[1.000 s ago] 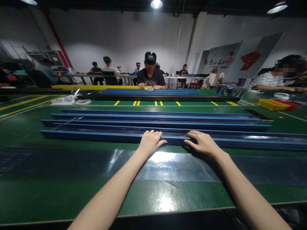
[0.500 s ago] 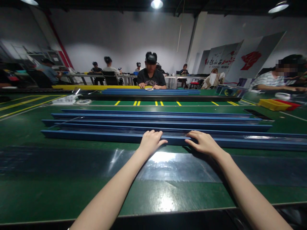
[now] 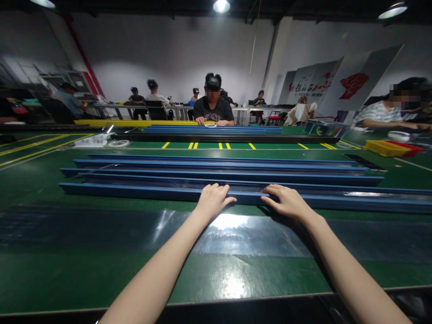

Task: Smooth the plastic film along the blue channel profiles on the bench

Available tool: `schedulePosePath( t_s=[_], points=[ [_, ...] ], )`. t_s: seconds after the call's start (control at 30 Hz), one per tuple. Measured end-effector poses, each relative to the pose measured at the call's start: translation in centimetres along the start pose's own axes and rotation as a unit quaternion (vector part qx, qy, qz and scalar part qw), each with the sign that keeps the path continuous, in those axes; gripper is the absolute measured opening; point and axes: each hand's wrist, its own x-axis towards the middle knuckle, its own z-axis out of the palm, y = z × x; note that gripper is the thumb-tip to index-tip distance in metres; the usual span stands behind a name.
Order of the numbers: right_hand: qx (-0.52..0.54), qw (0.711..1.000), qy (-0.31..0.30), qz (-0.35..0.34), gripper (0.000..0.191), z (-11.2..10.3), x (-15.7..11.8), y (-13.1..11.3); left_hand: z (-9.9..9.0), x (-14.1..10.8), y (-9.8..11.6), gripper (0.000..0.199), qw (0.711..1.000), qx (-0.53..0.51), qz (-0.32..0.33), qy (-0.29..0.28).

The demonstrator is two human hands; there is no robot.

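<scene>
Both hands are at the nearest long blue channel (image 3: pixel 135 194), which runs left to right across the green table. The fingers of my left hand (image 3: pixel 213 198) curl over its near wall, with the thumb extended to the right along the outside. My right hand (image 3: pixel 286 200) grips the same wall a little further right, fingers inside and thumb in front. Shiny clear film (image 3: pixel 364 194) shows inside the channel on the right. A wide strip of clear plastic film (image 3: pixel 222 238) lies flat under my forearms. What the hidden fingertips press on cannot be made out.
More blue channels (image 3: pixel 219 173) lie parallel just behind. Further back are a long black bar (image 3: pixel 222 138), a yellow bar (image 3: pixel 135 122), a yellow tray (image 3: pixel 384 147) and a dark flat object (image 3: pixel 364 162). A co-worker (image 3: pixel 213 108) sits opposite; another person (image 3: pixel 388 112) is at right.
</scene>
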Motion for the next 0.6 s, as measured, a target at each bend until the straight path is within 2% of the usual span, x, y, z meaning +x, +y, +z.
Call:
schedulePosePath(
  t_s=[0.27, 0.6],
  points=[
    [0.006, 1.000, 0.007, -0.003, 0.037, 0.13, 0.00, 0.10, 0.38, -0.15, -0.21, 0.035, 1.000, 0.003, 0.009, 0.022],
    [0.034, 0.999, 0.035, -0.024, 0.023, 0.16, -0.01, 0.17, 0.81, -0.16, -0.33, 0.037, 0.999, 0.002, 0.013, 0.046]
  ],
)
